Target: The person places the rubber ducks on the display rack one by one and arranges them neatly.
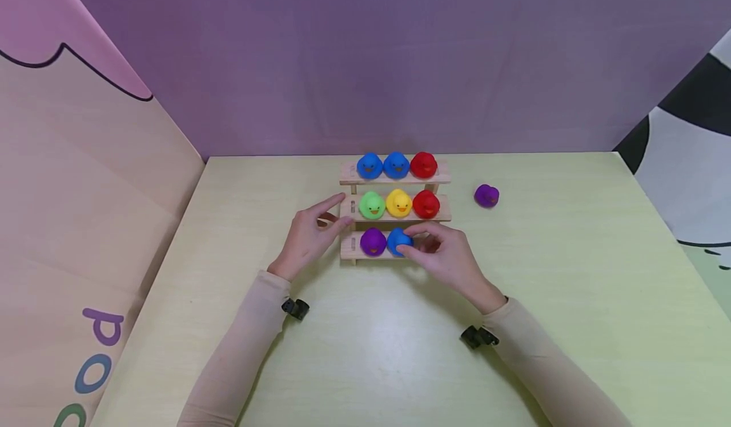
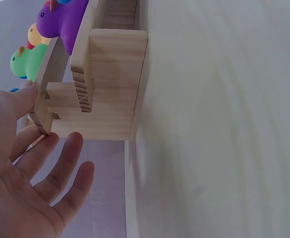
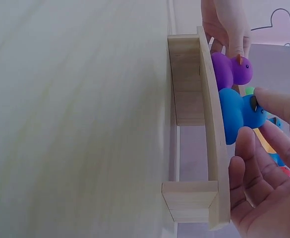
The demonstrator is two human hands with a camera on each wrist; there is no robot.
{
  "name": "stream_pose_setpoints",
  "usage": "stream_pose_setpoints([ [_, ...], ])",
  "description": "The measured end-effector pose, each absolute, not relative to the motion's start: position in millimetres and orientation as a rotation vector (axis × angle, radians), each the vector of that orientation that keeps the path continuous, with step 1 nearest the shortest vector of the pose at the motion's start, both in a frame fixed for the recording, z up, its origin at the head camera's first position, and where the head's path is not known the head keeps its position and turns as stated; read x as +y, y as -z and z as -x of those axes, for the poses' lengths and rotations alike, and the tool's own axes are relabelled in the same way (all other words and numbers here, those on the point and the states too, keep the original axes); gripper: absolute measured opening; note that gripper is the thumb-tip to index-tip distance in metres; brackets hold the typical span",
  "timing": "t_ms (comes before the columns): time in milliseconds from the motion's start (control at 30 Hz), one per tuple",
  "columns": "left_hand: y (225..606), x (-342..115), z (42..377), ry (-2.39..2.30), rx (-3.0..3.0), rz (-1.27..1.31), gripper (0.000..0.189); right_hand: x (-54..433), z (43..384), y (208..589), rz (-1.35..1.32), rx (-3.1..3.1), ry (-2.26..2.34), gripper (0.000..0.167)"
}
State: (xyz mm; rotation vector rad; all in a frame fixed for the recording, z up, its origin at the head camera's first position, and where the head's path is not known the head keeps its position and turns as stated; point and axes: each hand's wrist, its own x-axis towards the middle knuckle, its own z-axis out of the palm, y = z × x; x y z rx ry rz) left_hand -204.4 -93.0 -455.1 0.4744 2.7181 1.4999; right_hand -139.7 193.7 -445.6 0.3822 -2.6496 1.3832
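Observation:
A three-step wooden rack (image 1: 345, 246) carries small rubber ducks. On its lowest step, a purple duck (image 1: 373, 242) sits at the left, with a blue duck (image 1: 398, 240) beside it. My right hand (image 1: 451, 256) pinches that blue duck between thumb and fingers, its base close on the step in the right wrist view. With thumb above and index finger below, my left hand (image 2: 30, 163) grips the left end of the middle step; its other fingers are spread. A green duck (image 1: 372, 205), a yellow duck (image 1: 399, 203) and a red duck (image 1: 426, 204) stand on this middle step.
The top step holds two blue ducks, one at the left (image 1: 369, 166) and one in the middle (image 1: 396, 165), plus a red duck (image 1: 424, 165). Right of the rack, another purple duck (image 1: 487, 196) lies on the pale table (image 1: 571, 256). A purple backdrop (image 1: 388, 59) stands behind.

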Motion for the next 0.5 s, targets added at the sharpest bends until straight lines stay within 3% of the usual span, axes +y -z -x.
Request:
stream_pose_setpoints([
  [500, 456.8, -92.8, 205.5, -1.514, 2.718, -0.470, 0.059, 199.3, 140.7, 446.2, -0.369, -2.669, -1.419, 0.029],
])
